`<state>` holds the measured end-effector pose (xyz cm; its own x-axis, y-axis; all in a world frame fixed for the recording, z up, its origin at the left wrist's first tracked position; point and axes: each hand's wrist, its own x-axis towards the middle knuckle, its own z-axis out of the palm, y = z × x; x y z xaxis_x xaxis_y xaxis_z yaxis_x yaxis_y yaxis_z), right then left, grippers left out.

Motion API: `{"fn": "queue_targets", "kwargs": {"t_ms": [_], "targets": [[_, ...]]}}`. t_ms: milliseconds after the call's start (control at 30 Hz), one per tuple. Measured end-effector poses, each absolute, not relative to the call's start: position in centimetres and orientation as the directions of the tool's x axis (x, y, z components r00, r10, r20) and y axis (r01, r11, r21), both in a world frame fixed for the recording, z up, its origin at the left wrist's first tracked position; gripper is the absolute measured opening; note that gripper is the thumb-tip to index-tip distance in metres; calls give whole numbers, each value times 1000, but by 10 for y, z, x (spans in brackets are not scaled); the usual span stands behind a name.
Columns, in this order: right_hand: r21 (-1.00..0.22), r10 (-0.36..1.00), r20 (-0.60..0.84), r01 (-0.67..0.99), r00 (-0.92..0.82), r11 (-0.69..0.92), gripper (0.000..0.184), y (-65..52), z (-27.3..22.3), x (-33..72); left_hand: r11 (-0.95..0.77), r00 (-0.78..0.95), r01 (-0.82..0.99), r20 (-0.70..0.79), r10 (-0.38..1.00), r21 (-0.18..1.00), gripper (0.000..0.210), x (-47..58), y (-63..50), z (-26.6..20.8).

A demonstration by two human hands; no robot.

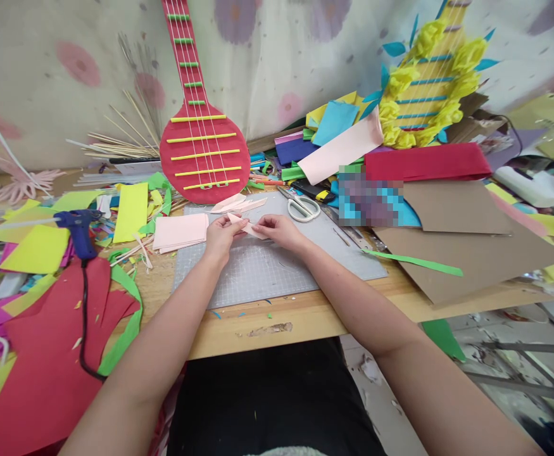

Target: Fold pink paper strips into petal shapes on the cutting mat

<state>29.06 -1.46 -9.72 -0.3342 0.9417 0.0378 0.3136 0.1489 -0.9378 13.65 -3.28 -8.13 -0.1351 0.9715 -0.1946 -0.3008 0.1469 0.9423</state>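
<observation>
Over the grey cutting mat point(286, 272), both hands hold a small piece of pale pink paper point(252, 230) between them. My left hand point(222, 235) pinches its left end with thumb and fingers. At the other end, my right hand point(279, 230) grips the paper's lower right part. A stack of pale pink paper rectangles point(180, 232) lies just left of my left hand. Behind the hands rest several folded or cut pale pink pieces point(239, 204). Scissors with white handles point(304, 208) lie on the mat beyond my right hand.
A red paper lute point(205, 152) stands at the back, and a yellow flowered one point(423, 82) leans back right. A blue glue gun point(80, 231) with a black cord lies left among coloured paper. Brown cardboard point(466, 259) and a green strip point(414, 261) are on the right.
</observation>
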Motion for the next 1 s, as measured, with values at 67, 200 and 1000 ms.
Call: {"fn": "queue_targets", "kwargs": {"t_ms": [67,200,1000], "targets": [[-913,941,54,366,-333,182,30,-14,-98,292,153,-168,-322,-215,962,934,26,133,-32,-80],[-892,942,66,404,-328,203,25,-12,-100,295,155,-203,-339,-232,951,928,23,129,-29,-79],[-966,967,-90,259,-237,-26,27,-4,-100,310,219,-124,-126,-235,964,967,32,106,-27,-70]]}}
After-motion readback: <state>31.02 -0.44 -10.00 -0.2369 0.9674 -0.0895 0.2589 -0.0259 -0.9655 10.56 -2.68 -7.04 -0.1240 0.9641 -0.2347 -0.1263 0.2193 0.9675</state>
